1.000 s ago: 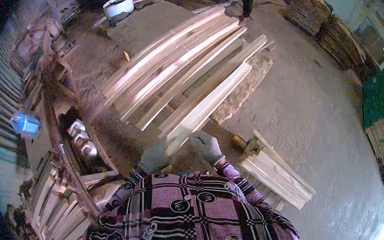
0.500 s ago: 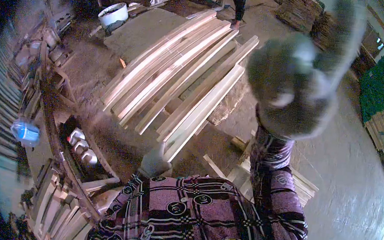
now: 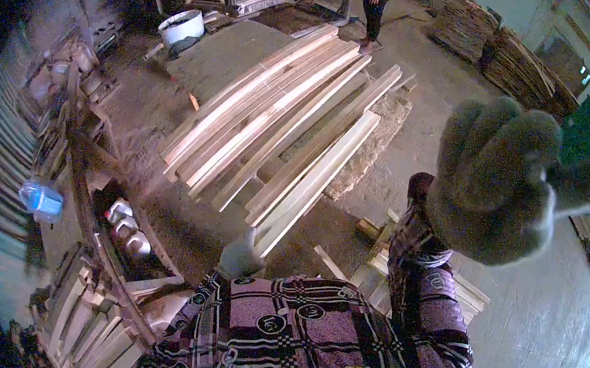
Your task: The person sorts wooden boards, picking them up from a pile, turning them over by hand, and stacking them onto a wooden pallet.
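Observation:
My right hand, in a pale grey glove, is raised close to the camera at the right. Its fingers are curled into the palm, while the thumb sticks out to the right; nothing shows in it. Low in the middle, my left hand, also gloved, grips the near end of a pale wooden plank. Its fingertips are partly hidden. This plank lies at the right side of a spread of long wooden boards, which run away from me. My patterned sleeve covers the right arm.
A person stands beyond the boards. Stacked timber lies at the back right. On the left are a white bucket, a trough with plastic jugs, a blue container and upright offcuts.
My right hand has come down and to the right, its thumb swinging from upward to sideways. My left hand stays at the plank's end. The view has shifted slightly.

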Available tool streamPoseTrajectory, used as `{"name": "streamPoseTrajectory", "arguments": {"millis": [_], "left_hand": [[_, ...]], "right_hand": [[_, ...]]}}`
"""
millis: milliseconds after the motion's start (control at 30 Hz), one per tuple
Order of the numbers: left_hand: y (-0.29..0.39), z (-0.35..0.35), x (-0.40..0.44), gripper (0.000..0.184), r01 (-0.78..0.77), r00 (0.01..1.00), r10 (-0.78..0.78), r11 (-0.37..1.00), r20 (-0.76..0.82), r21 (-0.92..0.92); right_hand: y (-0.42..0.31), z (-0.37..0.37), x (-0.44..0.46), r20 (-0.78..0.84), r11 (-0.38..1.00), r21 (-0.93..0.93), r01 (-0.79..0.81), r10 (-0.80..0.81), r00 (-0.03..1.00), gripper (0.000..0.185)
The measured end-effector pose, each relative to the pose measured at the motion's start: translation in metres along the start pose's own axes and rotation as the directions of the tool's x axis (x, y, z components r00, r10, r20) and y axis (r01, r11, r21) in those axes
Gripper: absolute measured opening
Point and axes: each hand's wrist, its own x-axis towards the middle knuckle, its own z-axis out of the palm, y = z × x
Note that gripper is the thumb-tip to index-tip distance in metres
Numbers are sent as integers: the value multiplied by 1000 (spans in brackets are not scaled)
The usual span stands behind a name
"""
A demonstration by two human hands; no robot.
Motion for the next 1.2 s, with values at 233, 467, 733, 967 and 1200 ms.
{"name": "streamPoseTrajectory", "arguments": {"millis": [233, 467, 733, 967, 1200], "left_hand": [[5, -12, 4, 70, 85, 989, -80, 996, 121, -39], [14, -8, 0, 63, -83, 993, 95, 985, -69, 149], [26, -27, -1, 52, 65, 997, -67, 997, 43, 44], [29, -26, 3, 57, -50, 999, 49, 998, -21, -47], [26, -25, 5, 58, -73, 997, 74, 994, 7, -75]], "right_hand": [[42, -17, -55, -144, 872, 80, -484, 490, 860, 19], [117, -69, -200, 26, 442, -3, -897, 897, 442, 17], [112, -77, -281, -140, 256, 194, -947, 963, 231, 14], [120, -84, -297, -77, 319, -95, -943, 942, 327, 11], [133, -89, -320, -60, 395, -295, -870, 901, 430, 10]]}}
